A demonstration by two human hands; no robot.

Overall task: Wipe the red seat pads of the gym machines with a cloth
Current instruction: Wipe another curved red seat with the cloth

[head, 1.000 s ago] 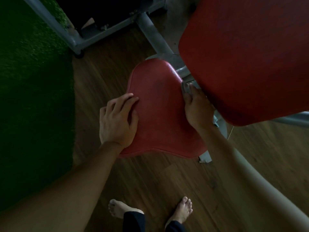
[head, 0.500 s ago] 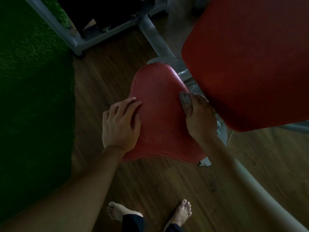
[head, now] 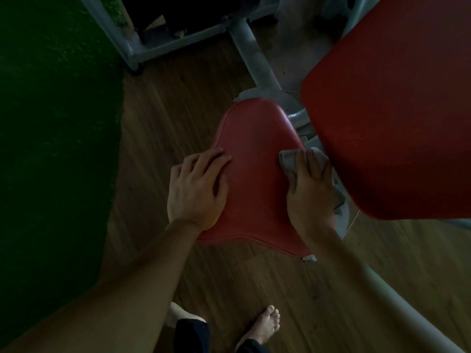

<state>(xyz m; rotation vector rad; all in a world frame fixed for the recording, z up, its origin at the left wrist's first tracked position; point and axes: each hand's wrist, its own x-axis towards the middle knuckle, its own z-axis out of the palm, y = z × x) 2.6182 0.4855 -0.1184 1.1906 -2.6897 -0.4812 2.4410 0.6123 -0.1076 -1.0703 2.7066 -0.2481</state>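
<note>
A small red seat pad (head: 254,179) sits in the middle of the view, narrow end away from me. My left hand (head: 196,192) rests flat on its left edge with the fingers straight. My right hand (head: 309,194) presses a grey cloth (head: 290,161) against the pad's right edge, fingers laid over the cloth; part of the cloth sticks out past the fingertips. A larger red back pad (head: 397,108) hangs over the right side and hides the seat's right rear corner.
Grey steel frame tubes (head: 257,62) of the machine run behind the seat. Green artificial turf (head: 51,123) covers the left; wood flooring (head: 165,103) lies under the seat. A pale curved bar (head: 397,304) passes under my right forearm. My bare feet (head: 265,324) stand below.
My right hand with the cloth has slid along the seat's right edge towards me, and more cloth shows past the fingers. My left hand has stayed on the left edge.
</note>
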